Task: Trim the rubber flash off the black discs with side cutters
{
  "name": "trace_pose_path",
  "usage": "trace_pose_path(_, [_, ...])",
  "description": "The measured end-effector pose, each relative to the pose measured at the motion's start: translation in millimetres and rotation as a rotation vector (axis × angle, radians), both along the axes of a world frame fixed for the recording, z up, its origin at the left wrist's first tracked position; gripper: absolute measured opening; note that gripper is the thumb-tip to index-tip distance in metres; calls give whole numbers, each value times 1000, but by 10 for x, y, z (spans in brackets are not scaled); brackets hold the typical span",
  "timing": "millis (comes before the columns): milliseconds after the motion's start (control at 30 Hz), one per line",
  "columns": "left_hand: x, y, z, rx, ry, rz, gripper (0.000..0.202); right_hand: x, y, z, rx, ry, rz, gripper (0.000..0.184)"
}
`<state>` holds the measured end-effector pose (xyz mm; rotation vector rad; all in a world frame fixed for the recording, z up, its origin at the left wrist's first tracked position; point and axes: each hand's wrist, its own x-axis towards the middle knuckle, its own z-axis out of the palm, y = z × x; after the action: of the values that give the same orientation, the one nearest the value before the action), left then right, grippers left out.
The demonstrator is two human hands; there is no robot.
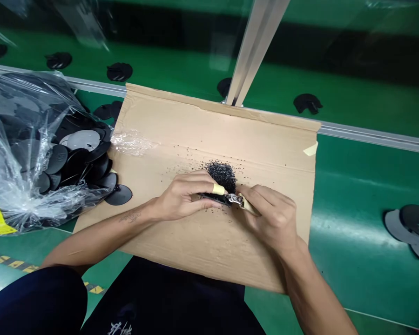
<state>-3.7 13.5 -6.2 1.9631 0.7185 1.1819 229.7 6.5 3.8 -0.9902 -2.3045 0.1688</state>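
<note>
Nearest, dark clothing filled the bottom, with white lettering on it. Striped tape ran along the floor at the lower left. Just ahead, a sheet of card lay on the green table, and both hands worked above its middle. The left hand, a yellow wrap round its thumb, pinched a black disc between thumb and fingers, its flat side tilted. The right hand was curled tightly round the pale handles of some cutters, whose metal head met the disc's right end; whether the blades were closed could not be told.

Just past the fingers sat a heap of black scraps, with crumbs strewn about it. To the left, a clear bag bulged with dark discs, and a loose disc lay at the card's left edge. Crumpled film rested farther up that side. Over on the right, more discs overlapped on the table. Beyond the card ran a metal rail with a post rising from it; past it were several notched pieces, well apart.
</note>
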Motion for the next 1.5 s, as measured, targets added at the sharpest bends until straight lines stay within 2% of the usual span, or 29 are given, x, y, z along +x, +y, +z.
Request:
trace_pose_path(200, [-63,39,63,144,200,16,25,12,17,-35,23,-66,-85,20])
trace_pose_path(300, [-80,23,96,313,439,16,20,15,46,-43,74,-143,-108,18])
trace_pose_path(400, [-84,1,98,516,618,145,23,23,59,-45,60,-166,-98,21])
trace_pose_path(500, [-99,12,70,587,602,270,25,41,60,-43,2,-132,-112,24])
trace_pose_path(567, [-106,30,47,555,541,296,24,46,63,-41,-41,-90,-115,24])
trace_pose_path(633, [-99,39,28,495,440,270,21,34,67,-40,-101,-5,-94,21])
trace_pose_path(767, [-48,8,-2,364,200,193,17,-30,51,-41,-237,260,49,21])
trace_pose_path(833, [-26,-16,-18,345,148,168,16,-58,21,-43,-215,299,102,17])
trace_pose_path(900, [-16,-29,-31,370,191,163,18,-75,-17,-44,-101,230,98,17])
trace_pose_path(1000, [-13,-30,-40,433,369,191,22,-84,-65,-40,82,117,105,20])
trace_pose_path(1067, [-18,-25,-42,443,442,196,24,-83,-79,-29,49,152,172,22])
trace_pose_path(1133, [-30,-19,-42,397,431,181,26,-69,-72,-12,-81,277,232,25])
trace_pose_path(1233, [-50,-6,-25,262,310,133,29,-13,-18,8,-175,432,180,29])
trace_pose_path(1300, [-55,2,-3,176,219,102,31,34,35,10,-118,366,93,29])
trace_pose_path(1367, [-49,2,16,103,161,71,31,71,80,-2,-49,208,43,27])
trace_pose_path(1500, [-24,-22,15,53,123,21,29,77,103,-38,25,7,30,22])
